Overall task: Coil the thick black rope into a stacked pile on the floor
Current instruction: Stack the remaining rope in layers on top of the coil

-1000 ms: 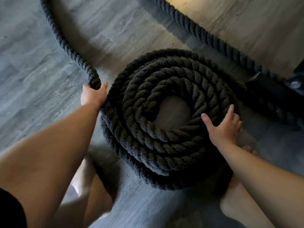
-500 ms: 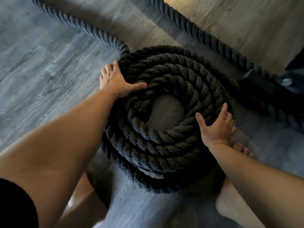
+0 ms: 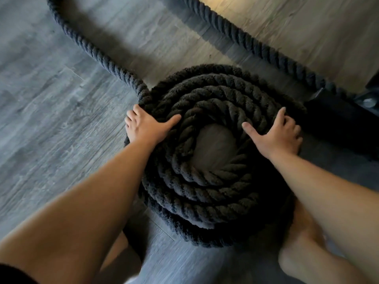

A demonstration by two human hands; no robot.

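Note:
The thick black rope is wound into a round stacked coil [image 3: 205, 191] on the grey wood floor, with a bare patch of floor showing in its centre. My left hand [image 3: 146, 128] rests flat on the coil's left rim, fingers spread over the outer turn, thumb pointing inward. On the right rim my right hand [image 3: 276, 133] presses with fingers spread and thumb stretched toward the centre. A loose length of rope [image 3: 90, 46] runs from the coil's upper left away to the top left. Another straight stretch [image 3: 252, 44] crosses the upper right.
A dark metal base [image 3: 348, 111] with a bolt sits at the right, where the straight rope stretch ends. My bare legs and feet [image 3: 301, 261] are close under the coil at the bottom. Open floor [image 3: 51, 119] lies to the left.
My left hand let go of the lifted rope length, laid it against the coil's outer rim and now rests on it. My right hand slid further up the right rim.

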